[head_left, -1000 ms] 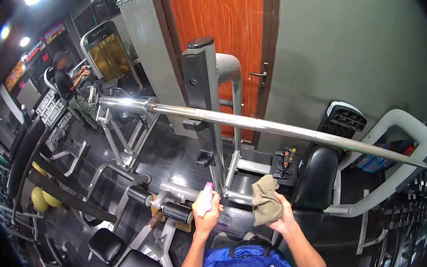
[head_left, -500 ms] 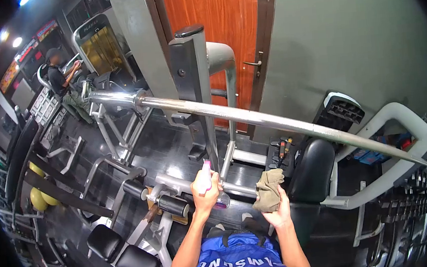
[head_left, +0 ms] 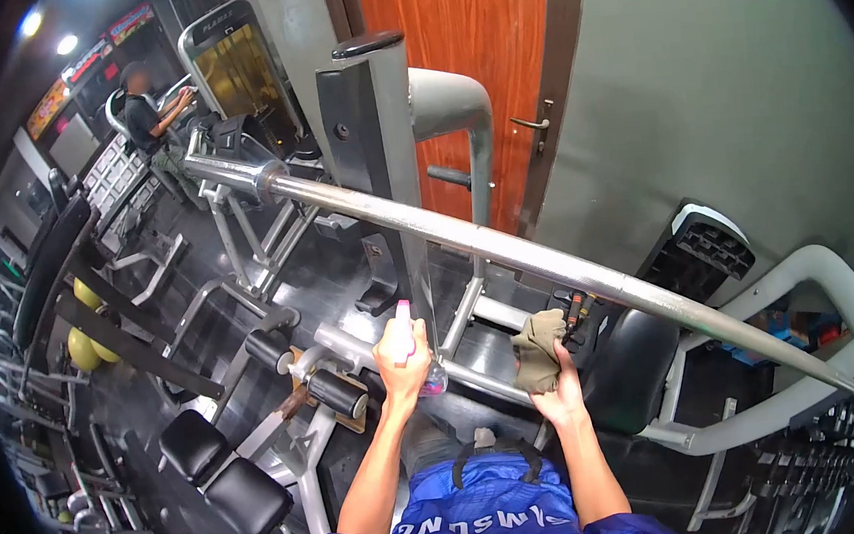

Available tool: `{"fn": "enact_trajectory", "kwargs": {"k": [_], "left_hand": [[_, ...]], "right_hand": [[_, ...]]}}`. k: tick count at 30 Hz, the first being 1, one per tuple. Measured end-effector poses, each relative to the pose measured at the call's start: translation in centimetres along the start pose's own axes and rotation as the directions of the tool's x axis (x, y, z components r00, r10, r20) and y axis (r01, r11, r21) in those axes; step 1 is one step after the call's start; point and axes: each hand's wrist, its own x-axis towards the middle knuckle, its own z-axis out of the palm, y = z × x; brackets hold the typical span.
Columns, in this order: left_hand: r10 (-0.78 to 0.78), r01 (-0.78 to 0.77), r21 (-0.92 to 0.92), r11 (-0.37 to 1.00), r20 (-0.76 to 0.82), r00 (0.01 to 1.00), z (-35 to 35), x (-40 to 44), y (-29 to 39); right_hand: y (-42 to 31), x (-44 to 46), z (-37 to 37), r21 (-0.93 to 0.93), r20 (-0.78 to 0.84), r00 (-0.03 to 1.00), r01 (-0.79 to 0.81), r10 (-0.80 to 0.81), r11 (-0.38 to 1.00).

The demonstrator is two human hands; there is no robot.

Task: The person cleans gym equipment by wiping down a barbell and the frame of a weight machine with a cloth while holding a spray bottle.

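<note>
Spray bottle (head_left: 437, 379) in the left hand (head_left: 402, 361), bunched cloth (head_left: 538, 351) in the right hand (head_left: 562, 397), both on the near side of a long steel bar (head_left: 480, 240).
In the head view, the left fingers wrap the bottle's upper part, its pink-and-white top rising past them and its see-through lower part showing beside the hand; the right fingers grasp the olive-brown cloth, near a black padded seat (head_left: 637, 366). The bar slants in front of a rack upright (head_left: 396, 149), with a wooden door (head_left: 490, 51) behind; at upper left, another person (head_left: 143, 124) is beside a machine (head_left: 241, 66).
</note>
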Motion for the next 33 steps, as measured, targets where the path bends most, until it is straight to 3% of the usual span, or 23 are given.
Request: {"fn": "enact_trajectory", "kwargs": {"k": [3, 8, 12, 15, 17, 20, 24, 25, 28, 30, 32, 33], "left_hand": [[-0.007, 0.007, -0.004, 1.000, -0.016, 1.000, 0.4, 0.7, 0.8], [0.099, -0.091, 0.096, 0.991, -0.088, 0.991, 0.6, 2.4, 0.3], [-0.001, 0.000, -0.004, 1.000, -0.064, 0.998, 0.4, 2.3, 2.4], [-0.050, 0.048, -0.057, 0.997, -0.042, 0.998, 0.1, 0.8, 2.3], [-0.093, 0.092, -0.078, 0.993, -0.014, 0.996, -0.5, -1.1, 1.5], [-0.155, 0.157, -0.118, 0.980, 0.030, 0.987, -1.2, -3.9, -0.1], [-0.219, 0.225, -0.135, 0.965, 0.058, 0.974, -2.0, -6.6, -0.9], [-0.222, 0.228, -0.151, 0.962, 0.053, 0.974, -1.9, -6.9, -1.1], [-0.201, 0.212, -0.128, 0.969, 0.089, 0.975, -2.0, -7.8, -1.5], [-0.169, 0.181, -0.086, 0.980, 0.135, 0.976, -2.1, -7.9, -1.4], [-0.184, 0.203, -0.129, 0.971, 0.143, 0.973, -2.2, -7.9, -1.5], [-0.194, 0.216, -0.152, 0.965, 0.147, 0.970, -2.2, -8.0, -1.4]], "right_hand": [[-0.2, 2.9, 0.1, -0.093, -0.084, 0.996, -0.032, 0.024, 0.995], [1.9, 11.4, 0.4, -0.097, 0.075, 0.996, -0.049, 0.056, 0.994], [3.5, 15.6, 7.8, -0.385, 0.198, 0.967, 0.229, -0.162, 0.894], [4.1, 15.2, 15.6, -0.671, 0.372, 0.835, 0.544, -0.406, 0.504], [5.6, 16.3, 18.0, -0.620, 0.644, 0.485, 0.784, -0.592, -0.033], [11.2, 19.8, 13.6, -0.554, 0.762, 0.339, 0.782, -0.552, -0.285], [15.2, 18.9, 6.9, -0.717, 0.557, 0.553, 0.697, -0.620, -0.022], [16.4, 19.7, 4.1, -0.762, 0.529, 0.596, 0.646, -0.604, -0.030], [15.3, 18.1, 3.4, -0.818, 0.319, 0.865, 0.457, -0.387, 0.349], [15.4, 19.2, 4.6, -0.700, 0.350, 0.812, 0.558, -0.468, 0.446], [13.2, 19.1, 9.5, -0.670, 0.550, 0.536, 0.741, -0.641, 0.044], [12.0, 18.4, 12.3, -0.654, 0.607, 0.452, 0.751, -0.654, -0.089]]}}
